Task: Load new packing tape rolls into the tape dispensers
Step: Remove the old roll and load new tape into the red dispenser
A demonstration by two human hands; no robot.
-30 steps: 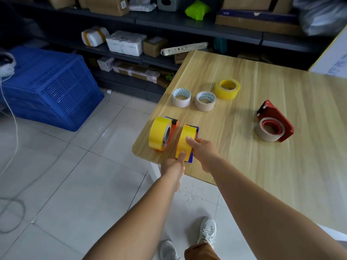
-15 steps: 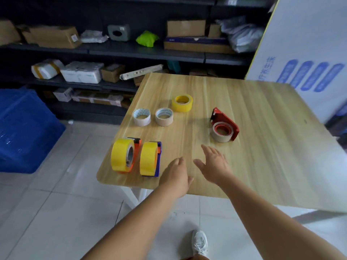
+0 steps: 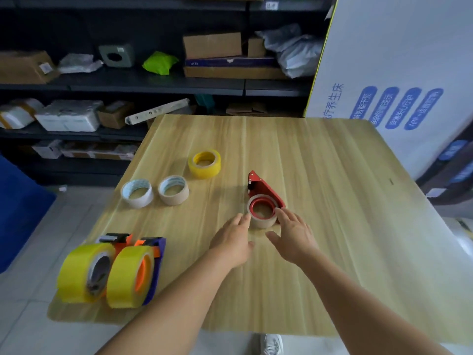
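Note:
A red tape dispenser (image 3: 266, 190) lies flat at the middle of the wooden table (image 3: 332, 239), with a beige tape roll (image 3: 262, 221) on its red hub. My left hand (image 3: 234, 239) and my right hand (image 3: 291, 234) hover on either side of that roll, fingers spread, fingertips at its edge, holding nothing. At the table's near left corner stand an orange dispenser (image 3: 87, 270) and a blue dispenser (image 3: 133, 275), each carrying a yellow roll. Three loose rolls lie flat further back: a white roll (image 3: 137, 194), a tan roll (image 3: 173, 190) and a yellow roll (image 3: 204, 163).
Dark shelving (image 3: 153, 83) with cardboard boxes and packages runs behind the table. A large white printed board (image 3: 396, 73) leans at the right. A blue crate (image 3: 15, 213) sits on the tiled floor at the left. My shoe (image 3: 272, 344) shows below the table's near edge.
Both hands left the blue dispenser at the left corner and moved right and forward to the red dispenser. The view swung right and nearer to the table.

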